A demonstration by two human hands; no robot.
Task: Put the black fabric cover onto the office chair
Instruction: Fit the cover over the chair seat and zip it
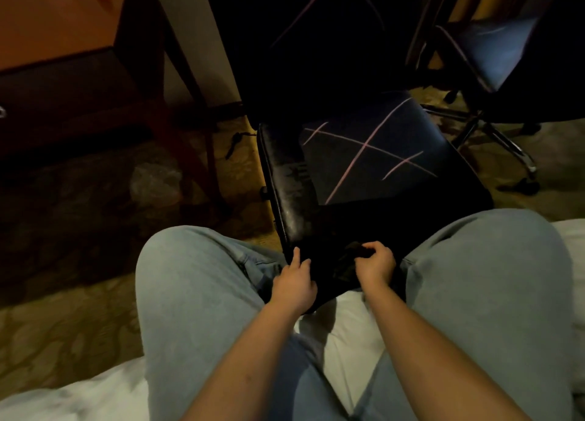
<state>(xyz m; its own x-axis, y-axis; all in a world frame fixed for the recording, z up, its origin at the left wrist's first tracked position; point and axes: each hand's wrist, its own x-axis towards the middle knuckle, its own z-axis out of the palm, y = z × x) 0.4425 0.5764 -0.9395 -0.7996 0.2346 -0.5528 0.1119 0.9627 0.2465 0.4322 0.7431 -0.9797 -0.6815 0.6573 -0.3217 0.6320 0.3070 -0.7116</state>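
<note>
Black fabric cover (380,173) edge, left hand (295,284), right hand (376,267) gripping

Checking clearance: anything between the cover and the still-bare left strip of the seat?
Nothing visible. The black fabric cover borders the bare seat strip; right hand grips its front edge, left hand alongside.

Your black fabric cover (373,154) has thin pink lines crossing in a diagonal grid. The office chair (286,183) seat under it is black, scuffed greyish. Your jeans (196,294) are light washed blue. Bedding (345,341) white. Carpet (57,332) tan-olive, darker mottled pattern. Desk (63,82) dark red-brown. Second chair (493,50) dark with a blue sheen.
</note>
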